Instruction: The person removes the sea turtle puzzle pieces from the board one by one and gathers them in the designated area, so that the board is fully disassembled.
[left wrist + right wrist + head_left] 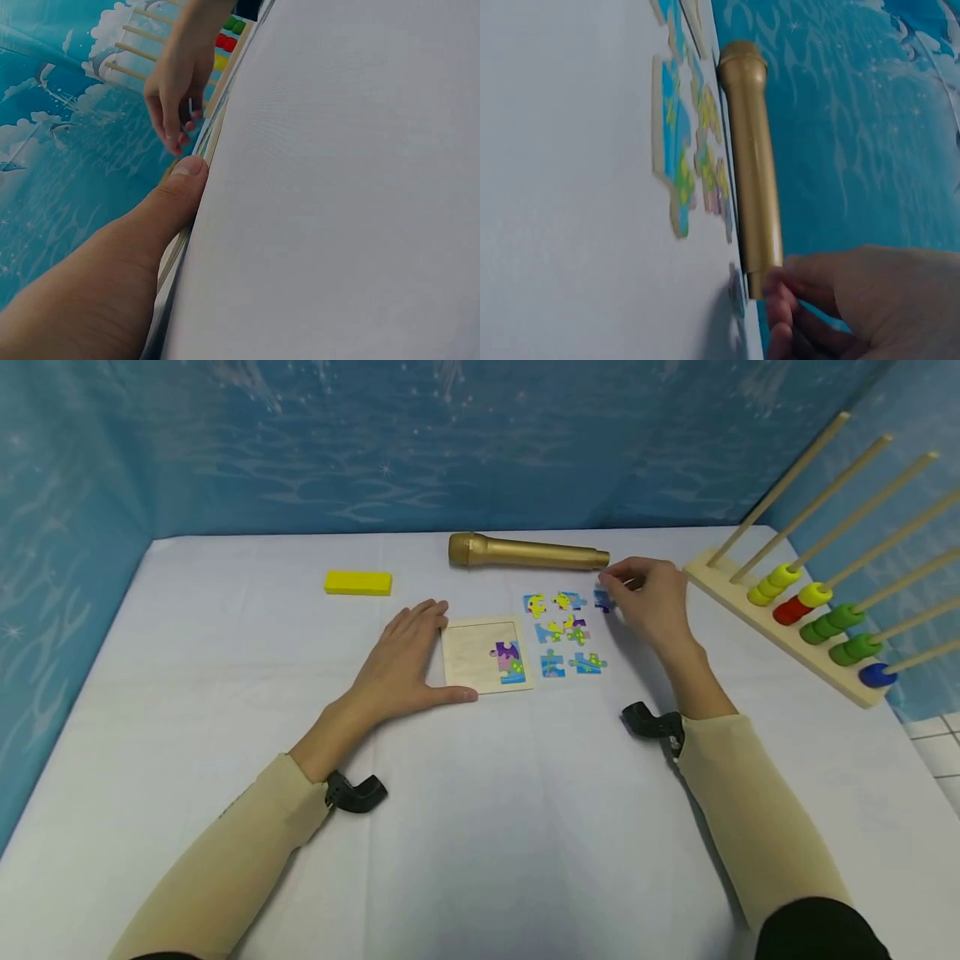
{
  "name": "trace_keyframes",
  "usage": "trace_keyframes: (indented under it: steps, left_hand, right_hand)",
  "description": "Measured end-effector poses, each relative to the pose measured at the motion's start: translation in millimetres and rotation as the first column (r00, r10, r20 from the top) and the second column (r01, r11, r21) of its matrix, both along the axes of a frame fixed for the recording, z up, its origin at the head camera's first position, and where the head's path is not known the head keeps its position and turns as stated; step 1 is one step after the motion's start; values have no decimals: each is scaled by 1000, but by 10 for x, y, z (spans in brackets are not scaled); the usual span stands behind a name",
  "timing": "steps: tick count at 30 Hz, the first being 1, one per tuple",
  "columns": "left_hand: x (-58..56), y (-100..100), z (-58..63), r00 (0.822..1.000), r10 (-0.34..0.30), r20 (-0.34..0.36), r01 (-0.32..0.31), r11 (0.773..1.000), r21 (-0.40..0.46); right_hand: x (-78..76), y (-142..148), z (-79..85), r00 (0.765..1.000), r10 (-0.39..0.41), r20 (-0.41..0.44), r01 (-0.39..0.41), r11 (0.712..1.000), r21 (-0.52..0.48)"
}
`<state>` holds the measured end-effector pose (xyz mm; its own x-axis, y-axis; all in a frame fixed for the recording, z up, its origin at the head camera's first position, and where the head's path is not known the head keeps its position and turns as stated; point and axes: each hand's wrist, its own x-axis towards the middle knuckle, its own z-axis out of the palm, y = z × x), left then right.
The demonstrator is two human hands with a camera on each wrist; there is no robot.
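Note:
A square wooden puzzle board (468, 652) lies mid-table, with joined purple, pink, green and blue pieces (511, 663) at its right side. My left hand (401, 664) rests along the board's left side. Its fingers are stretched toward the far corner, and the thumb (178, 187) lies at the near edge. Loosely bent, the fingers of my right hand (651, 602) hover by a dark blue and purple puzzle piece (602, 601). In the right wrist view that piece (737, 290) lies on the table, apart from the fingertips. Several loose pieces (552, 666) lie between board and right hand.
Behind the pieces lies a gold toy microphone (532, 554), its narrow end near my right hand. A yellow block (358, 583) is at back left. At right stands a wooden peg rack (780, 627) with coloured beads. Blue patterned cloth (375, 452) hangs behind the table.

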<state>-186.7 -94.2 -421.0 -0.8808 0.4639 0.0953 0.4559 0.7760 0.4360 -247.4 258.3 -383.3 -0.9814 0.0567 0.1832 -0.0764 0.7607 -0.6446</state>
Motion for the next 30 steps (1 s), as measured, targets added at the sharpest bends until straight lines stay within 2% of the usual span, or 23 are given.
trace_keyframes:
  steps: [4,9,11,14,16,17,19,23,30]
  left_hand:
    - [7,-7,2,1000,4,6,-4,1000,1]
    - [9,-9,1,1000,4,7,-4,1000,1]
    - [6,-4,1,1000,2,6,-2,1000,1]
    - [-2,4,-2,1000,2,1,-2,1000,2]
    - [-9,10,-6,1000,1,-1,-1,1000,2]
    - [-10,12,-7,1000,1,-1,-1,1000,2]
    - [-13,17,-9,1000,0,1,0,1000,0]
    - [-15,23,-3,1000,1,13,-1,1000,-5]
    - [-17,11,8,1000,1,11,-1,1000,-10]
  right_hand:
    - [18,-143,14,991,125,53,-122,991,-58]
    - [60,-337,-11,948,293,123,-279,953,-122]
    - [82,-392,-6,914,380,142,-364,923,-125]
    - [118,-462,11,841,512,175,-496,859,-128]
    - [138,-503,15,794,576,195,-561,817,-131]
    - [148,-522,13,779,593,202,-581,805,-123]
    - [165,-559,13,770,599,219,-595,799,-90]
    - [192,-603,30,779,583,231,-595,804,-23]
    - [211,-633,64,773,589,237,-605,796,-3]
